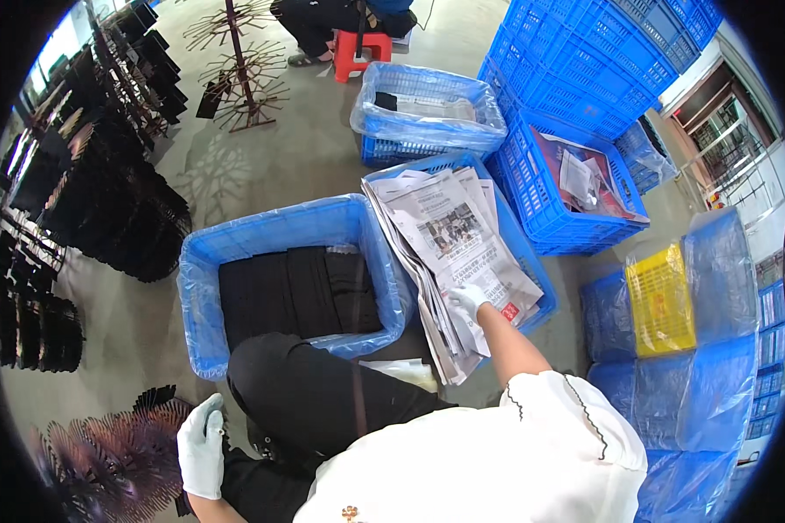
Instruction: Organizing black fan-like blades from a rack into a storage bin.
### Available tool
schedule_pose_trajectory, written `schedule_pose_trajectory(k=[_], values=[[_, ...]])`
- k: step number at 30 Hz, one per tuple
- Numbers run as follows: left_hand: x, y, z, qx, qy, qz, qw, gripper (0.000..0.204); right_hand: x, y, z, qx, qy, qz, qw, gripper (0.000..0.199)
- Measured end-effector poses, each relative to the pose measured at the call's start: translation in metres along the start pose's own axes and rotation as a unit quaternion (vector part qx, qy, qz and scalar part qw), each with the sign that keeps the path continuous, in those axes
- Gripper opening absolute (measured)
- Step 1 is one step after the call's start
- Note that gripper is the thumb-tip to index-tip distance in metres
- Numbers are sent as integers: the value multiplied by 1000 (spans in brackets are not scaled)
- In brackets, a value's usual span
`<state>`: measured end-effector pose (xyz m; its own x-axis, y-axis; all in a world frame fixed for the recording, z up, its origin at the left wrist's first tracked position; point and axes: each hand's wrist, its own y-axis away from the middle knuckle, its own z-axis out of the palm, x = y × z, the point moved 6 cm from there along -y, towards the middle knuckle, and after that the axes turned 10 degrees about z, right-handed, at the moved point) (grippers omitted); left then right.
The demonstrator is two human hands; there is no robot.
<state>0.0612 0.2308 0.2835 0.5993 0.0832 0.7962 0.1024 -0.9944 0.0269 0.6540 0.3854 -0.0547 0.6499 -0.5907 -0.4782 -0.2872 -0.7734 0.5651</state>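
My right hand, in a white glove, is on a stack of newspapers, its fingers bent together against the top sheet as if pinching the paper. The stack lies over a blue crate and leans past its left edge. My left hand, gloved in white too, is raised beside my knee, fingers extended and holding nothing. Between the hands and farther out stands a blue crate lined with clear plastic. Flat black pieces are packed in rows inside it.
Racks of black pieces stand at left, with a spiky rack near my left hand. Another lined crate, stacked blue crates and plastic-covered crates stand beyond and to the right. A person sits on a red stool.
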Motion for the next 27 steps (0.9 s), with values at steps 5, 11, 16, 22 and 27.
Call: schedule_pose_trajectory(k=[5,11,16,22,27], values=[[4,2,1,-10,-6,-4,1000,28,7,-10,-3,29,44,-4,999,50],[3,5,5,-14,-12,0,1000,29,21,-13,-1,18,98,-38,994,45],[3,10,8,-7,-8,-24,1000,29,37,-27,5,-22,151,-65,986,42],[6,17,1,7,12,-56,998,30,70,-47,-8,-137,-56,81,986,31],[4,35,-11,21,-16,-7,1000,30,49,-38,33,-245,-50,91,964,30]])
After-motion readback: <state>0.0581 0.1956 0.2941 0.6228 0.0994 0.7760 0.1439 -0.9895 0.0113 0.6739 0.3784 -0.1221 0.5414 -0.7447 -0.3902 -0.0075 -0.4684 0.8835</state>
